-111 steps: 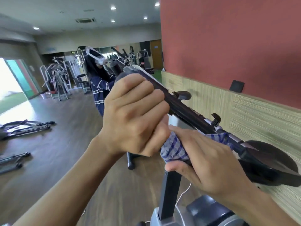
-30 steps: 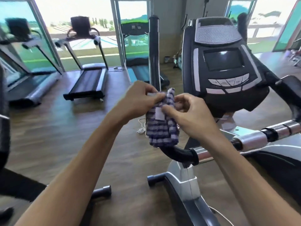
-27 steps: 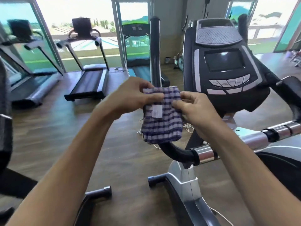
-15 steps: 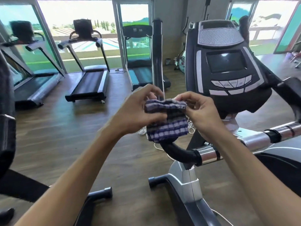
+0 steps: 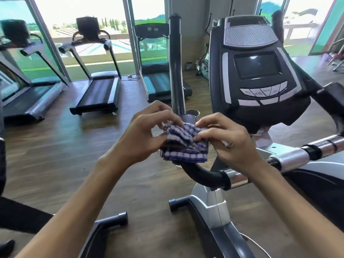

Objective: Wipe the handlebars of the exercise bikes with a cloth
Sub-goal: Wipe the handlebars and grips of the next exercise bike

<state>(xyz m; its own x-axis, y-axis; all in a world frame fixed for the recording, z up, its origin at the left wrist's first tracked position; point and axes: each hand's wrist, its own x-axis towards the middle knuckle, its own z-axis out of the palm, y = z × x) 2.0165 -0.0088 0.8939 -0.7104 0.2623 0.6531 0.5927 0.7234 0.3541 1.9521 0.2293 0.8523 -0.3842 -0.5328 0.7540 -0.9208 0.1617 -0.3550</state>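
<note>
Wood-plank floor (image 5: 55, 155); three treadmills (image 5: 96, 90) stand along the windows. Exercise bike (image 5: 214, 207) at right, black console (image 5: 256, 71) upright. Black curved handlebar (image 5: 201, 174) runs below both hands. Left hand (image 5: 143, 138) grip: pinching the checked cloth (image 5: 184, 146). Right hand (image 5: 227, 142) grip: pinching the cloth's other side. Cloth bunched between the hands, just above the handlebar; contact not discernible.

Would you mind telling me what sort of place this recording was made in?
Most likely a gym: a row of black treadmills faces tall windows, and a grey-and-black exercise bike console stands above a chrome-and-black handlebar.
</note>
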